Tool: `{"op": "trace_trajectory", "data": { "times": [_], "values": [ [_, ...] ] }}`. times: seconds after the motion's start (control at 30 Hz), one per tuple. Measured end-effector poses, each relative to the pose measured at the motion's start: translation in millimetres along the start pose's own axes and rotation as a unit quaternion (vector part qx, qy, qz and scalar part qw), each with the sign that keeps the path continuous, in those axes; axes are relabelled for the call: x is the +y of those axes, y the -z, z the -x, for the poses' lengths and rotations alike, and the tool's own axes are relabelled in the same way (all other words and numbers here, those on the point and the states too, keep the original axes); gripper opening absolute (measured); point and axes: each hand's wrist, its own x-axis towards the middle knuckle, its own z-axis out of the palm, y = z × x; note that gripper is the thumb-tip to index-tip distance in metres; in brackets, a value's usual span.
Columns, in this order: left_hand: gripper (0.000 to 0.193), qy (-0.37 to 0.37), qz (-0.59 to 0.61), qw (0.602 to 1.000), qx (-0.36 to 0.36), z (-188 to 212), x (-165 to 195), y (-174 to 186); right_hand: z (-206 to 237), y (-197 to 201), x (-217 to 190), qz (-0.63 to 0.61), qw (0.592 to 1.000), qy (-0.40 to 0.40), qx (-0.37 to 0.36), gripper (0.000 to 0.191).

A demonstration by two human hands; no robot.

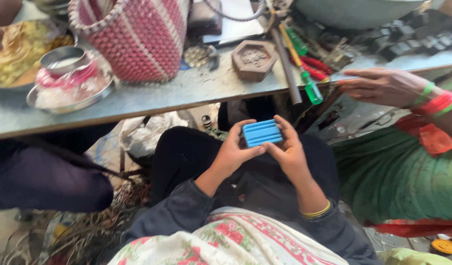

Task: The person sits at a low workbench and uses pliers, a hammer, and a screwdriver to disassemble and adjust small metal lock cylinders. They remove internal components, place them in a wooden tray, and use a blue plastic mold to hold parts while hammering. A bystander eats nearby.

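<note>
Blue ribbed block (261, 132) grasped between left hand (233, 153) and right hand (288, 153); long axis running hand to hand, ribbed face up.

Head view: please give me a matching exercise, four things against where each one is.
Things:
1. blue ridged block
2. pink and white woven basket
3. hexagonal wooden mould
4. green-handled screwdriver

Places:
A. on the table's front edge, handle overhanging
B. held between the left hand and right hand, over the lap
C. on the table, beside the steel dish at left
D. on the table, right of the basket

Pairs: 1-B, 2-C, 3-D, 4-A
</note>
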Motion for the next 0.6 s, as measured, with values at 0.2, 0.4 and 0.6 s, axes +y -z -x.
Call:
{"op": "trace_trajectory", "data": {
  "times": [0.2, 0.4, 0.6],
  "values": [
    [0.072, -0.158, -0.369, 0.915, 0.040, -2, 41, -2, -2, 0, -2, 0.026, 0.999, 0.025, 0.017, 0.081],
    [0.064, -0.198, -0.371, 0.906, 0.057, -19, 76, -2, -11, 5, -14, 0.049, 0.997, 0.049, 0.018, 0.074],
    [0.065, -0.270, -0.422, 0.857, 0.119, -73, 97, 23, -28, 17, -27, 0.104, 0.992, 0.061, 0.036, 0.067]
  ]
}}
